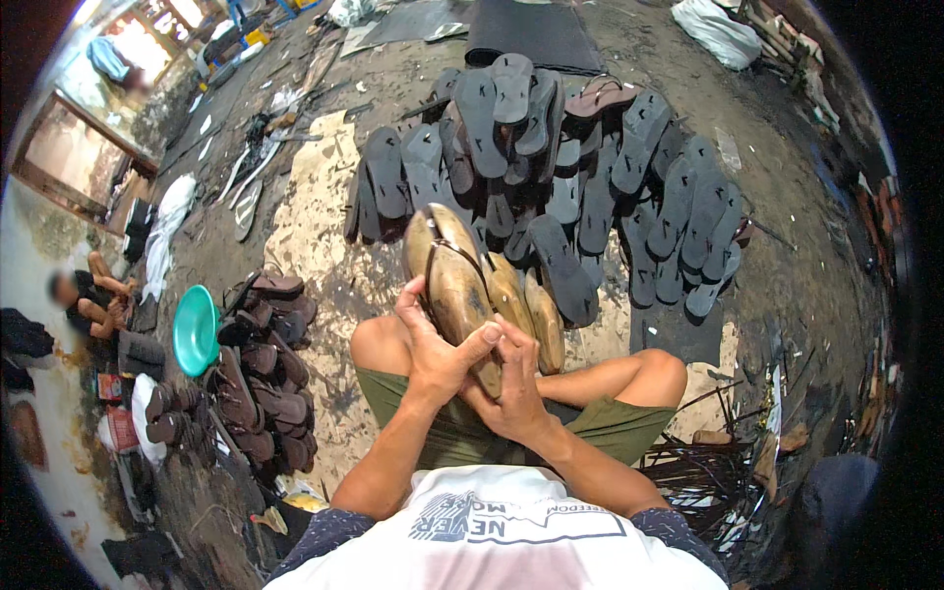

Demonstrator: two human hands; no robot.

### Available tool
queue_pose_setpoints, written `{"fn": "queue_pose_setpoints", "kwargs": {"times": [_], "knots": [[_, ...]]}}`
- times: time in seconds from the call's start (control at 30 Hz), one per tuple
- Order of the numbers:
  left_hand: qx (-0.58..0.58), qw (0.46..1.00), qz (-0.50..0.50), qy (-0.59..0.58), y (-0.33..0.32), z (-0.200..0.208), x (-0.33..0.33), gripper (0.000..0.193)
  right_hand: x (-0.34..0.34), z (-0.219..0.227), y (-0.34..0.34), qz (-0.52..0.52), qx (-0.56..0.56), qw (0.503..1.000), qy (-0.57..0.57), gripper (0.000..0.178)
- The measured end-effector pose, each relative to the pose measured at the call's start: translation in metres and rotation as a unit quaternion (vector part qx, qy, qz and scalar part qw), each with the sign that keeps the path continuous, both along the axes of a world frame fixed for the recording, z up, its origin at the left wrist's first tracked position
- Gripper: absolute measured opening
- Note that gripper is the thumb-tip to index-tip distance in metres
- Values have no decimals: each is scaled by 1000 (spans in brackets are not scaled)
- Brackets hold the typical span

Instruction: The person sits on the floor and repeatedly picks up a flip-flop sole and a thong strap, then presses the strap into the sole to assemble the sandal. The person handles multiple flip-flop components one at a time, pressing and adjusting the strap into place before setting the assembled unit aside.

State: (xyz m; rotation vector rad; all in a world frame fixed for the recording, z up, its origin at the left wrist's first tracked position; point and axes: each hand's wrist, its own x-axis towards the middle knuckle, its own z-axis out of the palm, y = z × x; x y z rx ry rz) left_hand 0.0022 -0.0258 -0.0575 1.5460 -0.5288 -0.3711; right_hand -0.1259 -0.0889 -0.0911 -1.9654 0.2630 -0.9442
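A worn wooden foot-shaped shoe last point(458, 290) is held up in front of my crossed legs, toe end pointing away. A thin dark thong strap point(454, 248) runs over its front part. My left hand point(440, 362) grips its left side, thumb across the top near the heel. Around the heel end, my right hand point(511, 388) is closed, its fingers meeting my left thumb. Whether a sole lies under the last is hidden. Just right of it are two more wooden lasts, a middle one point(508, 298) and an outer one point(546, 324).
Beyond my legs spreads a large heap of dark flip-flop soles point(573, 270). Brown strapped sandals point(261, 398) pile up at left, beside a teal basin point(177, 331). Thin dark strips point(693, 492) lie near my right knee. Another person point(96, 305) sits at far left.
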Motion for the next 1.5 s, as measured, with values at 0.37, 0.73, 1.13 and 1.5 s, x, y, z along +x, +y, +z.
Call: {"fn": "queue_pose_setpoints", "kwargs": {"times": [0.37, 0.73, 1.13, 1.5], "knots": [[139, 951, -271, 62, 49, 95, -52, 108, 0, 24, -92, 283, 627, 722, 78, 83], [-1, 897, -29, 441, 103, 12, -94, 48, 8, 0, -45, 268, 709, 647, -84, 86], [202, 971, -107, -65, 126, 14, -42, 55, 16, 51, -83, 269, 550, 781, 127, 61], [-207, 923, -146, 289, 29, 73, -44, 134, -7, 13, -50, 274, 617, 736, -40, 84]]}}
